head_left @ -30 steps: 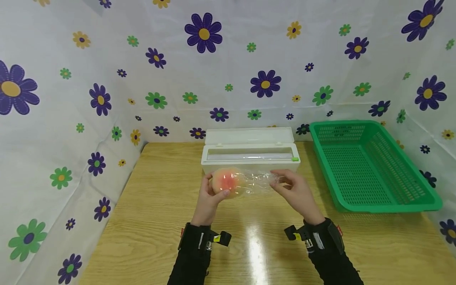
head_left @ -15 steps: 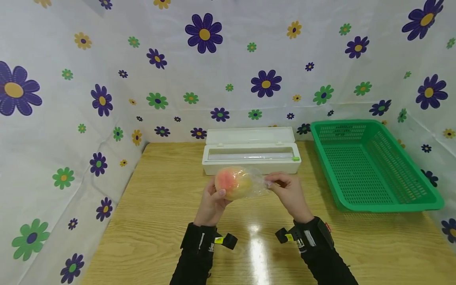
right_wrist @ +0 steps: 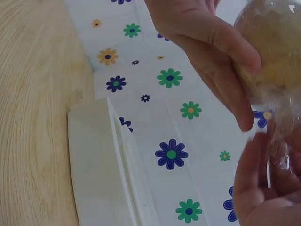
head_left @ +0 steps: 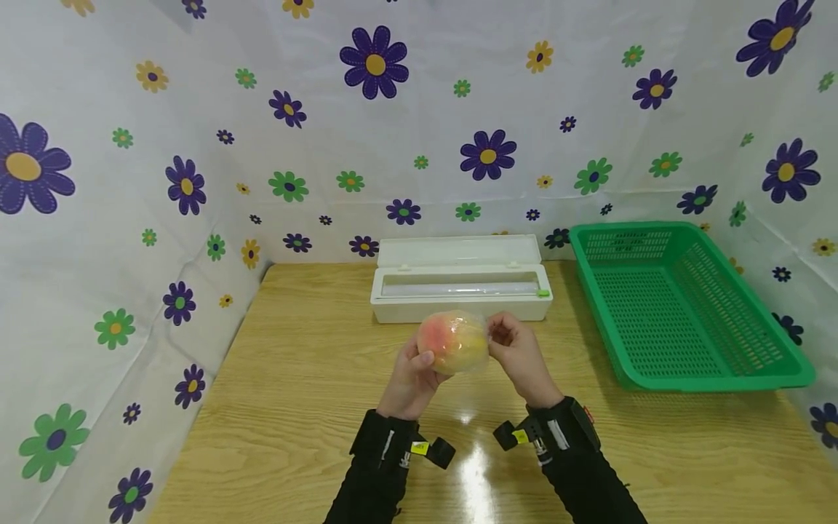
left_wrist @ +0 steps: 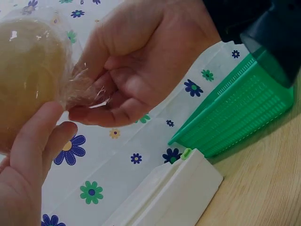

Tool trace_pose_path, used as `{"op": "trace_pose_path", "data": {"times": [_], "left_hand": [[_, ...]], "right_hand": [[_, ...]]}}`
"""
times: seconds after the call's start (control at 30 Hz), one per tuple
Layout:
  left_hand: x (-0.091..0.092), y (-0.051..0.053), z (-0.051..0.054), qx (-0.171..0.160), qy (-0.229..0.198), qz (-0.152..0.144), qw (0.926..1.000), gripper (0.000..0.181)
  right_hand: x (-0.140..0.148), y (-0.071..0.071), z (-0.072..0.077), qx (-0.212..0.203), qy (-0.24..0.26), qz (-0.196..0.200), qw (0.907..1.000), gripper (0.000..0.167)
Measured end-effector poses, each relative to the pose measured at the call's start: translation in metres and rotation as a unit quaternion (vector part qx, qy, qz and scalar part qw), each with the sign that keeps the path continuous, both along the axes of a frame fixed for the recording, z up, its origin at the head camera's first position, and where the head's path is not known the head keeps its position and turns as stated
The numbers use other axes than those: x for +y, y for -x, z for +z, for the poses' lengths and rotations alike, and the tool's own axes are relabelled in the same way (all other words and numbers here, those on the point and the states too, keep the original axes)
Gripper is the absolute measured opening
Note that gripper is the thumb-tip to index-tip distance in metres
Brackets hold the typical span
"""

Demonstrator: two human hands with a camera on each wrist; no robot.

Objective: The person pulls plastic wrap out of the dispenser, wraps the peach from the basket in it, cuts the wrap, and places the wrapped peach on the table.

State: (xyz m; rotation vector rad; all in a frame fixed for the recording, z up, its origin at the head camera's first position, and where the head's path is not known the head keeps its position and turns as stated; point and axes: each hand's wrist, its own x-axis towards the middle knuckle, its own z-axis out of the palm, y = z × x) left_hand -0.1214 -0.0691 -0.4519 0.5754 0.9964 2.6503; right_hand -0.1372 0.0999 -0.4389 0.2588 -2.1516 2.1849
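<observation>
A pink and yellow peach (head_left: 453, 342), wrapped in clear cling film, is held up above the table. My left hand (head_left: 414, 380) grips it from the left side, thumb on the near face. On the other side, my right hand (head_left: 524, 362) pinches the gathered end of the cling film (left_wrist: 81, 92) between thumb and fingers. In the right wrist view, the film's twisted tail (right_wrist: 281, 155) runs from the peach down into the right fingers. The far side of the peach is hidden.
Behind the hands stands a white cling film dispenser (head_left: 461, 311), lid raised, with a film roll (head_left: 461, 289) and a green slider (head_left: 543, 293). A green plastic basket (head_left: 713, 383) sits at the right of the wooden table (head_left: 288, 407). A flowered cloth (head_left: 419, 124) hangs behind.
The peach and left hand have moved right, while the right hand has moved left. The film stretched between them has become a short gathered end, and the peach has turned to show more yellow.
</observation>
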Motion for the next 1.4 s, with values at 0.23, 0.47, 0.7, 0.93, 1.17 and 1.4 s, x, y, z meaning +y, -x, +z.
{"op": "trace_pose_path", "data": {"times": [0.23,0.47,0.7,0.93,1.17,1.4], "left_hand": [[0.008,-0.003,0.002,-0.008,0.014,0.023,0.9996,0.042],[0.017,-0.006,0.003,-0.054,0.051,0.103,0.9919,0.05],[0.022,-0.004,0.004,-0.054,0.12,0.157,0.9789,0.055],[0.019,-0.005,-0.001,-0.003,0.127,0.106,0.9862,0.056],[0.021,-0.003,-0.003,-0.014,0.121,0.064,0.9904,0.06],[0.02,-0.003,-0.003,-0.021,0.155,0.127,0.9795,0.059]], "right_hand": [[-0.004,-0.003,0.001,0.004,-0.021,-0.058,0.9981,0.006],[-0.001,-0.005,-0.003,0.009,-0.009,-0.008,0.9999,0.026],[-0.003,-0.01,-0.004,-0.01,0.021,0.051,0.9984,0.052],[-0.01,-0.013,0.0,-0.028,0.013,0.056,0.998,0.064],[-0.012,-0.01,-0.001,0.006,0.054,0.097,0.9938,0.076],[-0.006,-0.012,-0.004,0.114,-0.152,0.017,0.9816,0.06]]}}
